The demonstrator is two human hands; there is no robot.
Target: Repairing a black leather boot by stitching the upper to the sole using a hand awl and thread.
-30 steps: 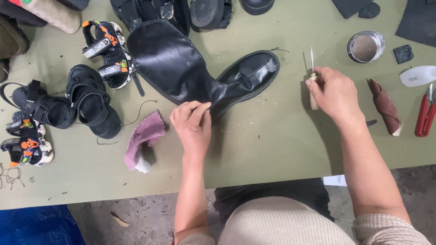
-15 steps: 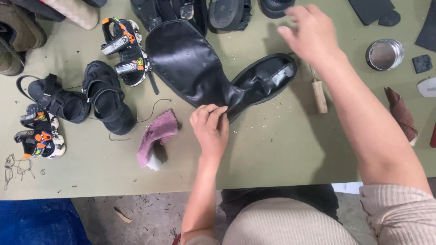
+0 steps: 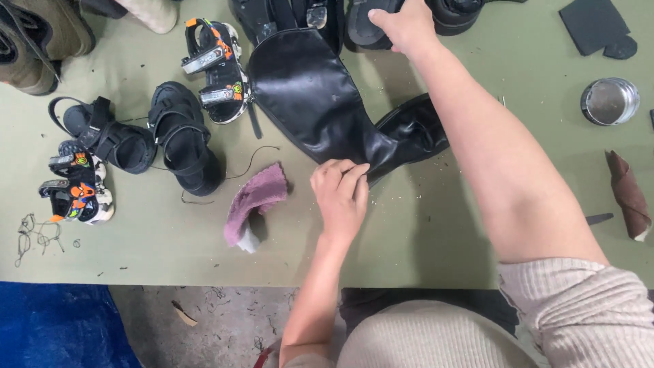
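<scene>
A tall black leather boot (image 3: 320, 102) lies on its side on the green table (image 3: 422, 232), shaft toward the far left, sole toward the right. My left hand (image 3: 340, 194) pinches the boot's heel area near its back seam. My right hand (image 3: 405, 26) reaches across the boot to the far edge and rests on a black shoe (image 3: 368, 27) there; whether it grips it is unclear. My right forearm crosses above the boot's foot part.
A pink cloth (image 3: 255, 201) lies left of my left hand. Black sandals (image 3: 184, 136) and small orange-trimmed sandals (image 3: 218, 65) sit at left. A round metal tin (image 3: 610, 101), a brown rolled scrap (image 3: 628, 194) and black cut pieces (image 3: 599, 24) lie at right.
My right hand left the wooden-handled tool on the right and swung up and left across the boot to the shoes at the far edge. My left hand kept its pinch on the boot.
</scene>
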